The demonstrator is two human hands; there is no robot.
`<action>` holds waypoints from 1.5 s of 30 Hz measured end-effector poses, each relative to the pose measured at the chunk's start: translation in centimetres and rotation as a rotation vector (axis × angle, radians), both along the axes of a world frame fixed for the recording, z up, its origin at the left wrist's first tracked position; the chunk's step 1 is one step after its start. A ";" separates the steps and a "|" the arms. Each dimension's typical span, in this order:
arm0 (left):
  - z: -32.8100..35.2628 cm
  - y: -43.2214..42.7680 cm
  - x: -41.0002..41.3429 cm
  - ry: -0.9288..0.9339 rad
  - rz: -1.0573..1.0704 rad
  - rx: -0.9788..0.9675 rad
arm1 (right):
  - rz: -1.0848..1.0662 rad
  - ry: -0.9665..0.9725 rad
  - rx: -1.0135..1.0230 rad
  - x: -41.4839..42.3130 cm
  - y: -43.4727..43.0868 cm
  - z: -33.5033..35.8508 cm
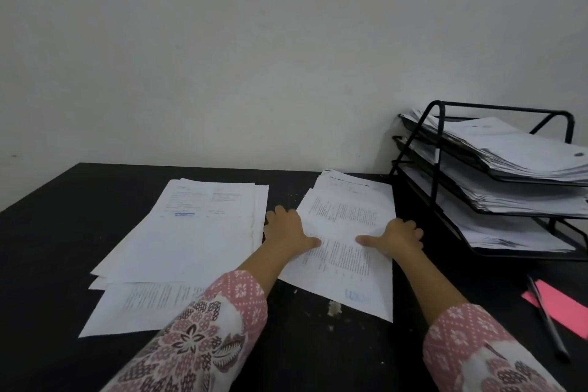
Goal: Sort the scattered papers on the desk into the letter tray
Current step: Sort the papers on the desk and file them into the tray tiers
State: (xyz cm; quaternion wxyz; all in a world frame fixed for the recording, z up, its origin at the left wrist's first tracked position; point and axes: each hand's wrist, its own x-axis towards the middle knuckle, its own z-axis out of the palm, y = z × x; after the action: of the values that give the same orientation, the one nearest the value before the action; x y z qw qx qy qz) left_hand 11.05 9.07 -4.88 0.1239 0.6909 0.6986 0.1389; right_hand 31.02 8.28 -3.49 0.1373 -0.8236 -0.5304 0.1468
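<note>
Behind everything a pale, bare wall (222, 57) is rising, and a black surface (63, 232), scuffed with light flecks, is running up to meet it. We are facing the letter tray (440, 137), which is standing at the far right against the wall. Its three wire tiers are each carrying a thick stack, so sorted sheets are needing only a short trip. The left pile (197, 232) is lying fanned and loose, well apart from the tray. The right pile (346, 210) is lying just beside the tray, and that is where we are working. Our left hand (288, 229) and right hand (397, 237) are clamping its opposite edges, with thumbs pressing on top and the top sheet buckling between them. We are judging this a squaring-up before lifting. A pen (555, 334) is lying across a pink slip (569, 309) at the right edge.
</note>
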 end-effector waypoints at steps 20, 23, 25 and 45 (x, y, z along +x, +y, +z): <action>0.3 1.9 0.6 -0.266 0.094 0.045 | -0.003 0.686 0.291 3.3 1.8 -0.5; 0.5 1.9 0.5 -0.333 0.080 0.010 | -0.025 0.689 0.266 3.7 1.3 -0.7; 0.5 1.7 0.4 -0.347 0.059 -0.015 | -0.009 0.685 0.292 3.5 1.0 -0.6; 1.7 0.9 -0.9 -1.098 0.114 -0.206 | 0.293 0.914 0.544 2.5 -2.2 2.9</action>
State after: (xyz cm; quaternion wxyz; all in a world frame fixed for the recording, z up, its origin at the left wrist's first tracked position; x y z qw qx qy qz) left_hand 10.17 9.95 -3.18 0.5286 0.4626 0.5778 0.4156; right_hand 33.52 6.06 -0.57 0.5397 -0.5281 -0.5448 0.3647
